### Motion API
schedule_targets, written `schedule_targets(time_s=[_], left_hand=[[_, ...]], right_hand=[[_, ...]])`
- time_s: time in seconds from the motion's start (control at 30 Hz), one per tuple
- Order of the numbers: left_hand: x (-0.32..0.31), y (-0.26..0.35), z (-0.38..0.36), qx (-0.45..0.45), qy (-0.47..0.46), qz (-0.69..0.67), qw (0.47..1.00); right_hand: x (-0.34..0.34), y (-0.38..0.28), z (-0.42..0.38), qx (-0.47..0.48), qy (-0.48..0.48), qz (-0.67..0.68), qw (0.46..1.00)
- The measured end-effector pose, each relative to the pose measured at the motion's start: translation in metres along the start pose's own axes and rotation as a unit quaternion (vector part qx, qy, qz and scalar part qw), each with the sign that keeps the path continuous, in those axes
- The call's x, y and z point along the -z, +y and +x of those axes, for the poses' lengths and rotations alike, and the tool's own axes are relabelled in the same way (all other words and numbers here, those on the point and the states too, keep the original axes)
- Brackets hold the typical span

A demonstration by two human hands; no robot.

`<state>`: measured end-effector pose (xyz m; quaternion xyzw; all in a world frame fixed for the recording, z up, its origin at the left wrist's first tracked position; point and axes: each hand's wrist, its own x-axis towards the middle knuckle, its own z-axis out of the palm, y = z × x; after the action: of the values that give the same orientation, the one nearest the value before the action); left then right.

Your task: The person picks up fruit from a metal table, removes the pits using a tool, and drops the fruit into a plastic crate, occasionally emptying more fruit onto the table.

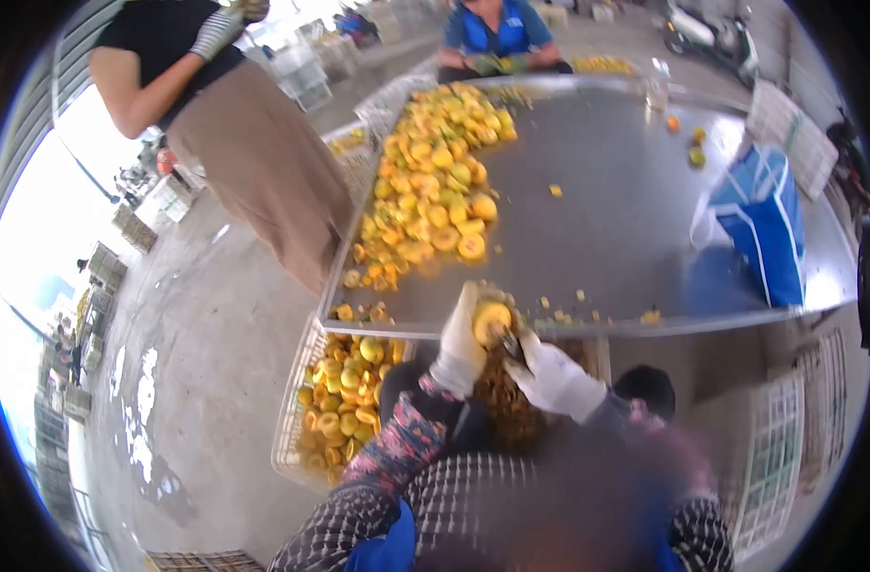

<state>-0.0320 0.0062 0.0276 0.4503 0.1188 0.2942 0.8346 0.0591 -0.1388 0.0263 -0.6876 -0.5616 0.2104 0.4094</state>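
A halved yellow peach [492,321] is held in my left hand [462,345], which wears a whitish glove with the fingers wrapped round the fruit. The cut face is turned toward me. My right hand [559,378], also gloved in white, grips a small dark tool [514,346] whose tip meets the peach; its exact kind is hard to make out. Both hands are just over the near edge of the metal table [587,248]. On the table's left side lies a heap of halved yellow peaches [435,181]. Below my hands is a container of brownish scraps [516,400].
A white crate of peach halves [344,391] stands below the table's left corner. On the right of the table are a blue bag [764,224], a clear bottle [657,86] and a few whole fruits [697,153]. One person stands at left; another sits across.
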Motion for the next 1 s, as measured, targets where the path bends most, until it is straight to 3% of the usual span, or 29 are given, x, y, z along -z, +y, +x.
schedule_targets(time_s=[0.03, 0.07, 0.13, 0.2, 0.27, 0.33, 0.37, 0.47, 0.5, 0.57, 0.6, 0.63, 0.67, 0.77, 0.9, 1.0], left_hand=[[-0.001, -0.002, 0.004, 0.042, 0.031, -0.142, 0.988], [-0.019, -0.002, 0.0, -0.017, 0.106, -0.117, 0.987], [-0.014, -0.02, 0.006, -0.109, 0.125, -0.025, 0.986], [-0.007, -0.02, 0.009, -0.074, 0.128, -0.013, 0.989], [-0.003, -0.018, 0.01, -0.003, 0.123, -0.015, 0.992], [0.001, -0.012, 0.01, 0.093, 0.107, -0.03, 0.989], [0.009, -0.019, 0.012, 0.099, 0.082, -0.03, 0.991], [0.014, -0.006, 0.014, 0.165, 0.014, 0.0, 0.986], [0.01, 0.0, 0.01, 0.174, -0.002, -0.029, 0.984], [0.011, -0.001, 0.011, 0.159, -0.026, -0.034, 0.986], [0.007, 0.001, 0.009, 0.154, -0.027, -0.047, 0.987], [0.015, -0.014, 0.015, 0.122, -0.011, -0.055, 0.991], [0.018, -0.015, 0.016, 0.18, 0.002, -0.094, 0.979], [0.021, -0.03, 0.023, 0.215, -0.003, -0.249, 0.944], [0.004, -0.018, 0.011, 0.213, 0.049, -0.27, 0.938], [0.019, -0.035, 0.024, 0.166, 0.041, -0.144, 0.975]], right_hand=[[-0.003, 0.003, 0.003, -0.009, 0.024, 0.038, 0.999], [-0.008, 0.004, 0.005, -0.018, 0.044, 0.077, 0.996], [-0.021, -0.005, 0.007, 0.002, 0.087, 0.149, 0.985], [-0.026, -0.002, 0.007, -0.004, 0.076, 0.126, 0.989], [-0.015, 0.007, 0.002, -0.04, -0.019, 0.007, 0.999], [-0.017, 0.024, 0.002, -0.005, -0.014, -0.015, 1.0], [-0.019, 0.029, 0.0, 0.011, -0.012, -0.028, 0.999], [-0.01, 0.02, 0.0, -0.054, -0.058, 0.126, 0.989], [-0.004, 0.008, 0.0, -0.117, -0.101, 0.235, 0.96], [0.009, -0.014, -0.001, -0.267, -0.144, 0.427, 0.852], [0.0, -0.003, -0.003, -0.288, -0.154, 0.514, 0.793], [-0.007, 0.006, -0.006, -0.273, -0.153, 0.559, 0.768], [-0.01, 0.008, -0.007, -0.26, -0.152, 0.602, 0.74], [-0.012, 0.004, -0.006, -0.26, -0.13, 0.634, 0.717], [-0.018, 0.012, -0.006, -0.234, -0.142, 0.685, 0.676], [-0.014, -0.004, -0.008, -0.249, -0.108, 0.609, 0.745]])
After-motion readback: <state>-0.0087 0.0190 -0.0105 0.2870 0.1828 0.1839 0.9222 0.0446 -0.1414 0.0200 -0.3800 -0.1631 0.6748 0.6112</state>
